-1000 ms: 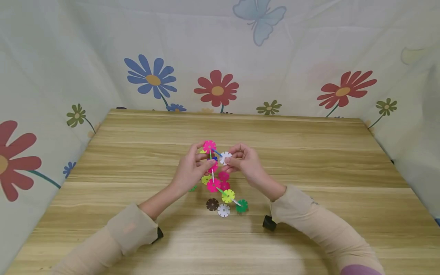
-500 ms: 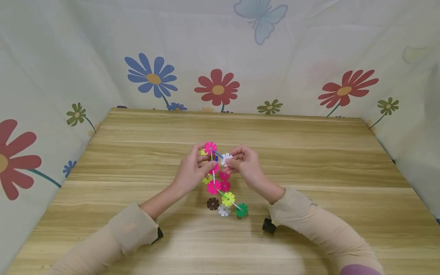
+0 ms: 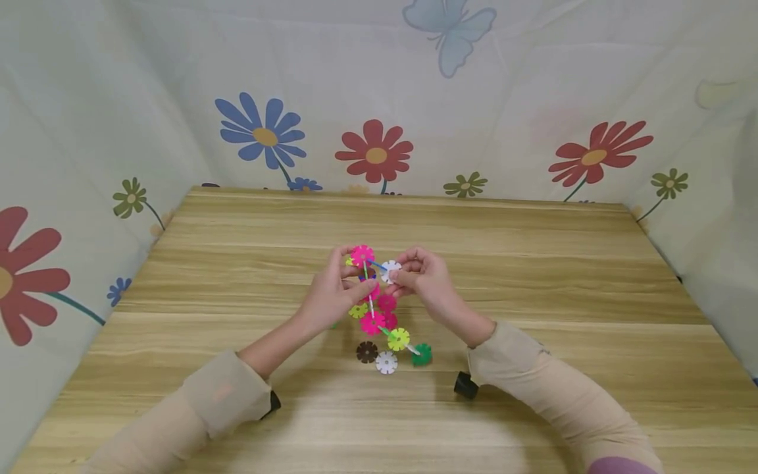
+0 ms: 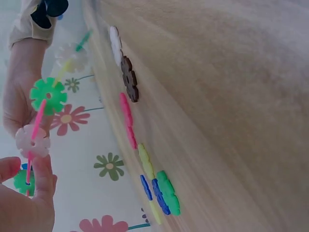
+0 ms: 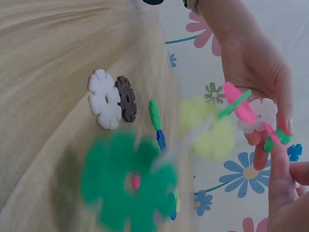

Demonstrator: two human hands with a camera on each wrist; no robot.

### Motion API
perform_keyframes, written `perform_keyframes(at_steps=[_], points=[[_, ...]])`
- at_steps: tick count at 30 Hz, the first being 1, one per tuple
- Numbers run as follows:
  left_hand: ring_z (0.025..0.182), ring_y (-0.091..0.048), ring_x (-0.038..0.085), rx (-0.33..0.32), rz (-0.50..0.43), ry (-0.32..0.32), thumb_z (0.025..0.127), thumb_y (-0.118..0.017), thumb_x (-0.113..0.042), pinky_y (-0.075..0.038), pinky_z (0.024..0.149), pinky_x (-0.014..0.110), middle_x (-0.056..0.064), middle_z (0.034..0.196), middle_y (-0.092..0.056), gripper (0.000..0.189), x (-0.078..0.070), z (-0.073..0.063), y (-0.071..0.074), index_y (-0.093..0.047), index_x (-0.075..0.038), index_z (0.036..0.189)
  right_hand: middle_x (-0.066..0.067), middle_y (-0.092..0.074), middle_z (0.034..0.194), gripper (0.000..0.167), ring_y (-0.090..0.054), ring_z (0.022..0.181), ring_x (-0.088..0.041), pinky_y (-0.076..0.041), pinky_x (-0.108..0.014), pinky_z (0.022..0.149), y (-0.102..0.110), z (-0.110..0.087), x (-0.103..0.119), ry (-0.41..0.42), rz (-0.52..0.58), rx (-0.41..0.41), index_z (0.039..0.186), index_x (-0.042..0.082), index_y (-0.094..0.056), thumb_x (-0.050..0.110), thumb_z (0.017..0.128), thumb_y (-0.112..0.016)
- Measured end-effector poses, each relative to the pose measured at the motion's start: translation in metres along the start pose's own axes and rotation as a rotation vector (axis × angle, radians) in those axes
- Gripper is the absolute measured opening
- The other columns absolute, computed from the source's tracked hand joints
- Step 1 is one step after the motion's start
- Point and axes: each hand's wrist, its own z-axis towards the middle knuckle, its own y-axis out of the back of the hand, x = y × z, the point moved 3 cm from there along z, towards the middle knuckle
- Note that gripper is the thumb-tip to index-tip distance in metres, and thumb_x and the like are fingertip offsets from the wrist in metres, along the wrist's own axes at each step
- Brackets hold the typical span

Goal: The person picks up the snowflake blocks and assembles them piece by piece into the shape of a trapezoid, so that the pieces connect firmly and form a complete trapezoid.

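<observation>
on my feed, a chain of notched discs [image 3: 373, 322] is held over the middle of the tabletop [image 3: 533, 263], between its left and right edges and well apart from the far edge. i have the left grip [image 3: 330, 289] pinching the chain between thumb and fingers, and the right grip [image 3: 429, 282] pinching its white disc [image 3: 389, 269], near the pink disc [image 3: 363, 256] at the top. the chain's lower end, a green disc [image 3: 422, 354], slants toward the near edge. below, i see a brown disc [image 3: 366, 352] beside a loose white disc [image 3: 387, 363] and, farther toward the far edge, pink discs [image 3: 387, 303]. flowered cloth [image 3: 509, 118] stands behind the far edge.
</observation>
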Motion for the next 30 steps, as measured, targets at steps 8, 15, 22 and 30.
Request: perform_keyframes(at_steps=[8, 15, 22, 30], points=[[0.086, -0.061, 0.022, 0.063, 0.042, 0.015, 0.082, -0.062, -0.031, -0.052, 0.070, 0.031, 0.009, 0.110, -0.053, 0.065, -0.007, -0.001, 0.004, -0.026, -0.014, 0.133, -0.003, -0.057, 0.069, 0.019, -0.062, 0.056, -0.012, -0.053, -0.025, 0.054, -0.002, 0.001, 0.007, 0.005, -0.117, 0.061, 0.100, -0.009, -0.047, -0.007, 0.082, -0.054], [0.060, -0.050, 0.017, 0.068, 0.083, 0.041, 0.081, -0.061, -0.039, -0.049, 0.059, 0.031, 0.007, 0.082, -0.054, 0.053, -0.008, 0.000, 0.008, -0.041, -0.018, 0.125, -0.003, -0.055, 0.071, 0.017, -0.062, 0.059, -0.012, -0.054, -0.035, 0.059, -0.002, 0.002, 0.009, 0.069, -0.230, 0.131, 0.099, -0.009, -0.049, -0.006, 0.083, -0.054], [0.077, -0.059, 0.016, 0.138, -0.020, 0.064, 0.081, -0.063, -0.034, -0.051, 0.074, 0.041, 0.011, 0.095, -0.062, 0.041, 0.002, 0.004, 0.010, -0.056, -0.009, 0.112, -0.009, -0.057, 0.072, 0.015, -0.063, 0.064, -0.027, -0.053, -0.031, 0.055, -0.003, 0.003, 0.007, 0.091, -0.286, 0.195, 0.096, -0.008, -0.050, -0.007, 0.082, -0.055], [0.079, -0.063, 0.016, 0.146, -0.058, 0.118, 0.081, -0.061, -0.038, -0.052, 0.075, 0.034, 0.010, 0.094, -0.064, 0.046, 0.015, 0.007, 0.028, -0.057, -0.004, 0.112, -0.020, -0.059, 0.087, 0.023, -0.062, 0.067, -0.028, -0.052, -0.045, 0.063, 0.000, 0.009, 0.005, 0.064, -0.350, 0.252, 0.104, -0.008, -0.051, -0.001, 0.082, -0.057]])
